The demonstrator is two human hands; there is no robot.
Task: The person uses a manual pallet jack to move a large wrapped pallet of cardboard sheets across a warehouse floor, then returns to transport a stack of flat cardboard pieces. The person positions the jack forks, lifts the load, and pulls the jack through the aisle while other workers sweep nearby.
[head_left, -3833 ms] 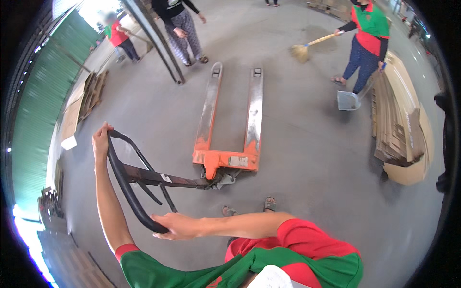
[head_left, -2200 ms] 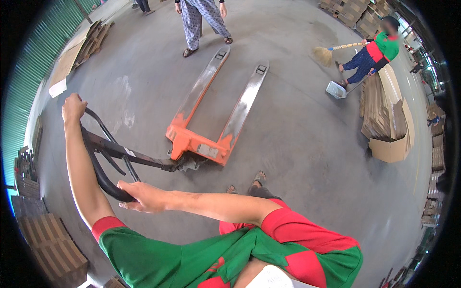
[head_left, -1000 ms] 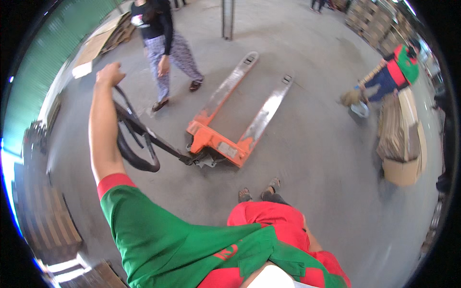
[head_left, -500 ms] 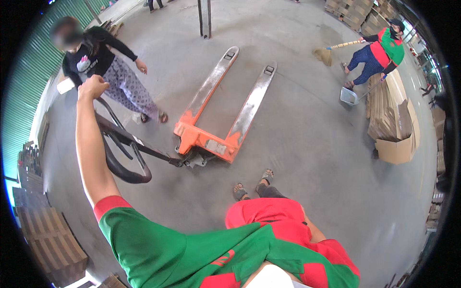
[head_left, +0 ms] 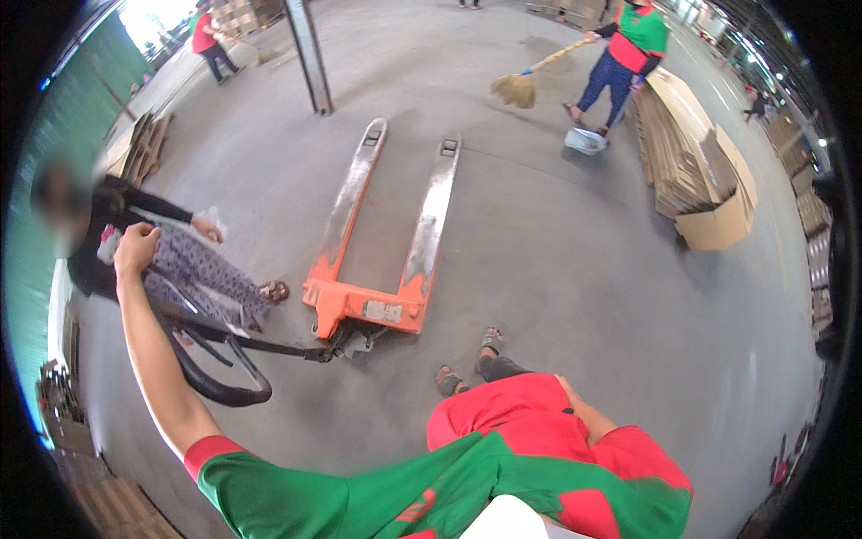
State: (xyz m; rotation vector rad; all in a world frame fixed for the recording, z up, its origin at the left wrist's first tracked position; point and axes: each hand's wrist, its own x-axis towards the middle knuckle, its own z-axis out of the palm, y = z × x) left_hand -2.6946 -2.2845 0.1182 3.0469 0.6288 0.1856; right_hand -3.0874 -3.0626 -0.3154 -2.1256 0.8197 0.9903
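Within the left hand (head_left: 136,248), clamped round it: black handle (head_left: 220,393). Rightward of that hand: orange pallet jack (head_left: 359,304), forks (head_left: 431,216) bare (right hand hidden, state untellable).

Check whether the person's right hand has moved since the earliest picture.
Yes, rightward: against the orange pallet jack, the right hand has come off the black handle. The right forearm shows now, right of the jack; the hand is hidden.

My left hand (head_left: 136,249) grips the black handle (head_left: 224,393) of an orange pallet jack (head_left: 364,304) (its forks (head_left: 431,216) point away from me); my right hand is hidden. A co-worker (head_left: 180,256) in patterned trousers (head_left: 215,277) stands just beside the handle; another co-worker (head_left: 618,72) holds a straw broom (head_left: 514,91) and a dustpan (head_left: 585,140) near stacked cardboard (head_left: 669,171).
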